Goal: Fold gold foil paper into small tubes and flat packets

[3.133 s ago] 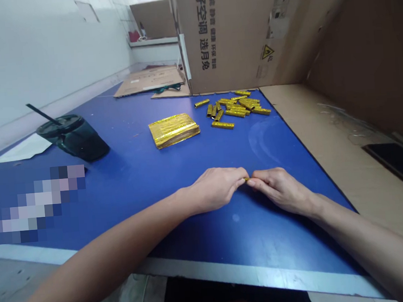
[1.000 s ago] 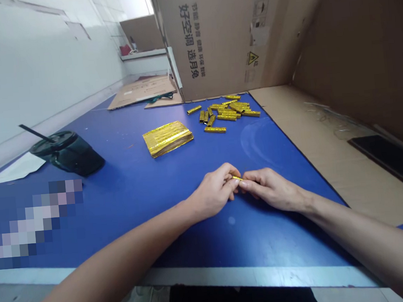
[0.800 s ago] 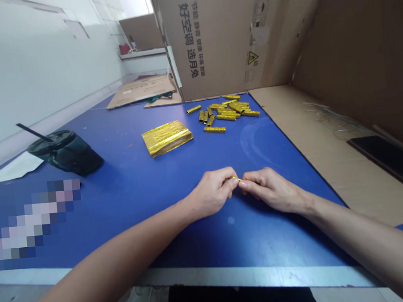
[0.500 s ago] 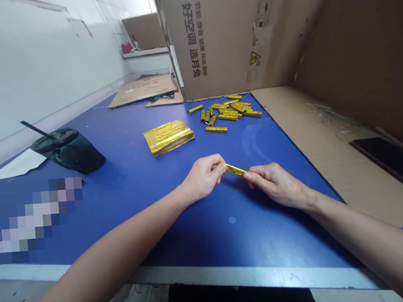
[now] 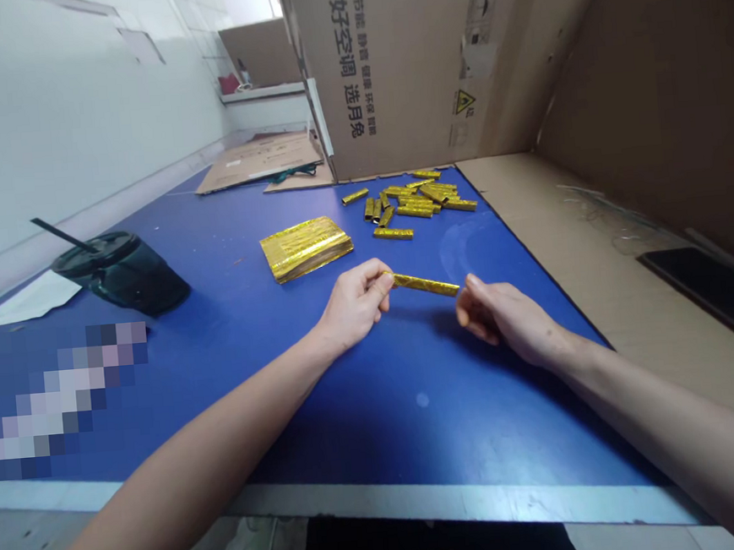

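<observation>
My left hand (image 5: 360,303) pinches one end of a thin rolled strip of gold foil paper (image 5: 428,284), held above the blue table. At the strip's other end is my right hand (image 5: 503,311), its thumb and fingers apart and no longer gripping. Beyond my left hand lies a flat stack of gold foil paper sheets (image 5: 306,247). Several short folded gold foil pieces (image 5: 416,203) are scattered in a loose heap near the table's far right edge, some lying across one another.
A dark cup with a straw (image 5: 125,269) stands at the left by a white sheet (image 5: 26,298). A large cardboard box (image 5: 408,77) rises behind the heap. Flattened cardboard (image 5: 262,160) lies at the back, and a black flat object (image 5: 712,299) rests on cardboard at the right.
My right hand has let go of the foil strip's end and opened. My left hand has moved slightly left and away from me, and more of the strip's length now shows.
</observation>
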### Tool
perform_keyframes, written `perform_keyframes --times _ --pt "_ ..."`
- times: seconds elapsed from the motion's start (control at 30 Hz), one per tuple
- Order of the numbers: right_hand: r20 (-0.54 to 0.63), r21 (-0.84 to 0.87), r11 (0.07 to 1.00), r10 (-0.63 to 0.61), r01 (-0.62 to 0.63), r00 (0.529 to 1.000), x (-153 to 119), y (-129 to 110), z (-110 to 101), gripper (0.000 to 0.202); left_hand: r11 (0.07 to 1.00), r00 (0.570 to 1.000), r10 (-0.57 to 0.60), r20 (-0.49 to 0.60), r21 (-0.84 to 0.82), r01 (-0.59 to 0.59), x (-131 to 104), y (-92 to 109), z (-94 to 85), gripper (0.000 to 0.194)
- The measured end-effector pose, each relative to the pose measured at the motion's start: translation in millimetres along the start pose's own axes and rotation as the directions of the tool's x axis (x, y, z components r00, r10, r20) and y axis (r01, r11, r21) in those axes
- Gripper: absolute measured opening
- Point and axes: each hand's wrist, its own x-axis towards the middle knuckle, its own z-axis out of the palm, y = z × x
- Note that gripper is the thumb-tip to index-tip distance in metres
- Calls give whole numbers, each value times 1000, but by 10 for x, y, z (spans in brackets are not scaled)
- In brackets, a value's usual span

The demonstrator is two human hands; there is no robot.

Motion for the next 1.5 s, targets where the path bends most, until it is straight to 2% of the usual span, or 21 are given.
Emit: perform_keyframes --times 0.13,0.23,0.37,0.47,0.57,0.67,0.8,0.97,1.03,1.13,1.27,1.33,1.43,1.5 --pt "66 114 992 42 -49 997 25 -9 -3 45 1000 999 25 38 9 -25 -31 14 28 18" --pt "15 109 994 26 -28 1000 46 11 -8 35 998 996 10 85 -55 -6 -30 21 46 21" --pt "-70 -74 994 -81 76 994 52 44 3 30 975 973 -119 197 -160 152 0 18 63 25" --pt "-67 -206 969 -153 137 986 32 51 13 29 966 962 -185 199 -141 215 2 21 83 15" --pt "20 -262 957 -125 125 992 2 40 11 32 983 975 -145 167 -88 162 -45 28 127 9" --pt "107 -342 930 -107 138 988 -22 25 23 35 999 982 -42 186 -1 43 -132 52 191 11" --pt "168 -439 869 -172 230 971 -44 9 74 37 989 969 56 242 117 -86 -219 106 248 14" --pt "125 -550 785 -259 284 958 -72 -17 109 37 993 941 12 339 109 -52 -212 109 233 17" --pt "94 -544 800 -242 254 966 -75 -31 99 40 998 947 -3 320 57 -16 -190 91 215 18" --pt "48 -516 834 -203 198 978 -67 -44 66 42 999 972 -31 235 -31 40 -148 66 190 16" --pt "36 -544 805 -257 235 966 -59 -44 33 42 989 969 -85 232 -98 110 -92 61 159 16" --pt "45 -583 766 -301 270 953 -62 -44 35 41 996 964 -63 260 -38 75 -82 89 131 18" --pt "84 -627 715 -333 309 939 -71 -41 62 41 974 948 7 319 214 -80 -106 171 88 22" --pt "127 -630 702 -329 332 936 -75 -36 83 42 934 915 12 403 323 -155 -143 230 80 22"
